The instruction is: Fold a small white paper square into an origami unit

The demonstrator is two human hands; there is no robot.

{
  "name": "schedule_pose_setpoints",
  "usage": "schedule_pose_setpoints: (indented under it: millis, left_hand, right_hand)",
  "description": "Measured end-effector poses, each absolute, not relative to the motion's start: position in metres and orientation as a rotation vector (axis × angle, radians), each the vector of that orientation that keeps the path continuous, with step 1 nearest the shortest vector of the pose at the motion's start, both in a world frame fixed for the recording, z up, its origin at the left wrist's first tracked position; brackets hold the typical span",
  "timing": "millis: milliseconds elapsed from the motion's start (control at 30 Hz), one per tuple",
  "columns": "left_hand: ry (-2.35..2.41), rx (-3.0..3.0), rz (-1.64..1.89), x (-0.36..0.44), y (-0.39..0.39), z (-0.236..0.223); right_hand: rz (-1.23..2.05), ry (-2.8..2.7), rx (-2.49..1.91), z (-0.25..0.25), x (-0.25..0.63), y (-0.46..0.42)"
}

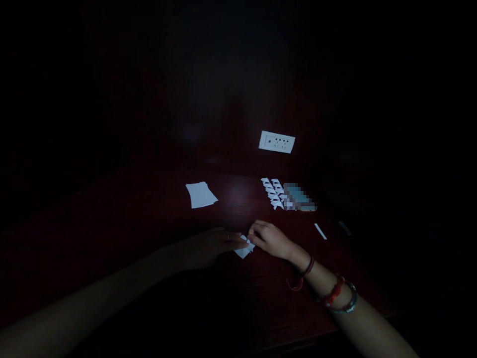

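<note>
- Handled the partly folded paper (242, 251) on the table (238, 199), nearer the near edge than the loose sheets (201, 195) and folded pieces (276, 203) towards the far edge.
- Rested fingers of the left hand (212, 246) over the paper; could not tell whether pinched or just pressed.
- Curled fingers of the right hand (275, 241) together at the paper's right side; could not make out any clamp.
- Seemed to need light left-hand pressure, aligned edges, then firm creasing outward.

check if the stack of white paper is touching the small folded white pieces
Apart. The head view shows dark red tabletop lying between the paper stack and the folded pieces.
</note>
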State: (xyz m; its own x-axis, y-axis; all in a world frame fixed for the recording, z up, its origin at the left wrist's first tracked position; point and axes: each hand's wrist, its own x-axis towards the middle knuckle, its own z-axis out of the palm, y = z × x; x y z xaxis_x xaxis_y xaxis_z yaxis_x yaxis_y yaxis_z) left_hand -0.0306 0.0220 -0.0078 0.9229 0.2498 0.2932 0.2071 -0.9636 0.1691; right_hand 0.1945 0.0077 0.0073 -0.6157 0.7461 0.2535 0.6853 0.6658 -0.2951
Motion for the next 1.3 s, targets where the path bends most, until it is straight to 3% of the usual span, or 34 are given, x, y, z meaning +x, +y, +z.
schedule_pose_setpoints:
  millis: [567,800,1300]
  left_hand:
    - [0.422,2.862,0.482,-0.029,0.022,-0.009]
    - [0.395,2.81,0.512,-0.035,0.021,-0.006]
    - [0.204,2.669,0.577,-0.036,0.024,0.005]
  right_hand:
    - [0.248,-2.471,-1.213,0.007,0.191,0.007]
    - [0.289,-2.467,-0.972,0.017,0.197,0.001]
    - [0.048,-2.79,-0.813,0.024,0.199,-0.009]
